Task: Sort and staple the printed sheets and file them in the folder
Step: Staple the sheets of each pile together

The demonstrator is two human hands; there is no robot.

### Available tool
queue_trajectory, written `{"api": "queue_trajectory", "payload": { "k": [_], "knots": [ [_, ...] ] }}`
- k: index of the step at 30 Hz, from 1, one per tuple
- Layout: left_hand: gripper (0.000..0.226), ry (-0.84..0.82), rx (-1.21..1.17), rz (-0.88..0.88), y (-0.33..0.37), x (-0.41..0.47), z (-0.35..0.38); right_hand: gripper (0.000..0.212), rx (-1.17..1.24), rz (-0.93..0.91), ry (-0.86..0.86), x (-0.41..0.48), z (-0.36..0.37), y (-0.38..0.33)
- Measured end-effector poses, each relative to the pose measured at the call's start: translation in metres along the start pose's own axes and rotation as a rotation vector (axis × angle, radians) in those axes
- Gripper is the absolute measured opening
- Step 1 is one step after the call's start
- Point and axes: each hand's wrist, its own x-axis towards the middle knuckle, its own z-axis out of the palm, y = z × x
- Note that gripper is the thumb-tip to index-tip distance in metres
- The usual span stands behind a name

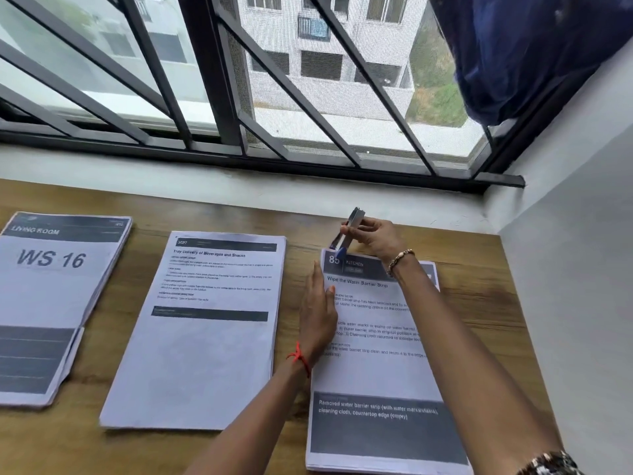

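Note:
Three lots of printed sheets lie on the wooden table (479, 303). The right stack (373, 375), headed "Wipe the Water Barrier Strip", has my left hand (319, 315) resting flat along its left edge with straight fingers. At the stack's top left corner my right hand (371, 236) grips a small metal stapler (346, 232), tilted, its blue tip touching the corner. The middle stack (202, 337) is headed "Tray Delivery of Beverages and Snacks". At the far left lies the "WS 16" living-room bundle (48, 303), which looks like a folder cover.
A barred window (239, 97) with a grey sill (171, 173) runs behind the table. A grey wall (582, 269) closes the right side, with dark blue cloth (534, 46) hanging at the top right. Bare wood shows between the stacks and along the table's near edge.

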Motion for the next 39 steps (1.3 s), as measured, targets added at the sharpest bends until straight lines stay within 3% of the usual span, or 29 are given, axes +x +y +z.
{"api": "queue_trajectory", "payload": {
  "k": [3,7,11,13,16,19,21,26,32,36,39],
  "knots": [
    [0.055,0.01,0.0,0.013,0.0,-0.001,0.0,0.028,-0.025,0.001,-0.028,-0.001,-0.001,-0.003],
    [0.055,0.02,0.003,0.022,0.0,-0.002,0.001,0.007,-0.027,0.018,-0.066,0.0,-0.004,-0.003],
    [0.055,0.031,0.036,0.04,-0.002,-0.001,0.001,0.008,-0.178,0.03,-0.141,0.001,-0.002,-0.001],
    [0.056,0.029,0.034,0.039,-0.003,-0.001,0.001,0.024,-0.289,0.037,-0.179,0.003,-0.001,0.002],
    [0.055,0.022,0.028,0.032,-0.006,0.0,0.002,0.065,-0.357,0.044,-0.211,0.003,0.001,0.005],
    [0.057,0.041,0.027,0.032,-0.006,0.0,0.002,0.076,-0.421,0.034,-0.241,0.011,-0.002,0.012],
    [0.06,0.056,0.024,0.035,-0.006,0.0,0.003,0.071,-0.456,0.003,-0.261,0.011,-0.002,0.013],
    [0.053,0.037,0.006,0.024,-0.004,0.002,0.001,0.015,-0.376,-0.039,-0.265,0.003,0.004,0.007],
    [0.052,-0.048,-0.343,-0.053,0.007,0.007,-0.011,0.018,-0.254,-0.029,-0.299,0.005,0.007,0.014],
    [0.025,-0.024,-0.338,-0.147,0.007,0.018,-0.014,0.029,-0.211,-0.01,-0.314,0.004,0.008,0.014],
    [0.016,-0.062,-0.338,-0.214,0.008,0.023,-0.015,0.02,-0.185,0.005,-0.31,0.004,0.006,0.016]
  ]
}}
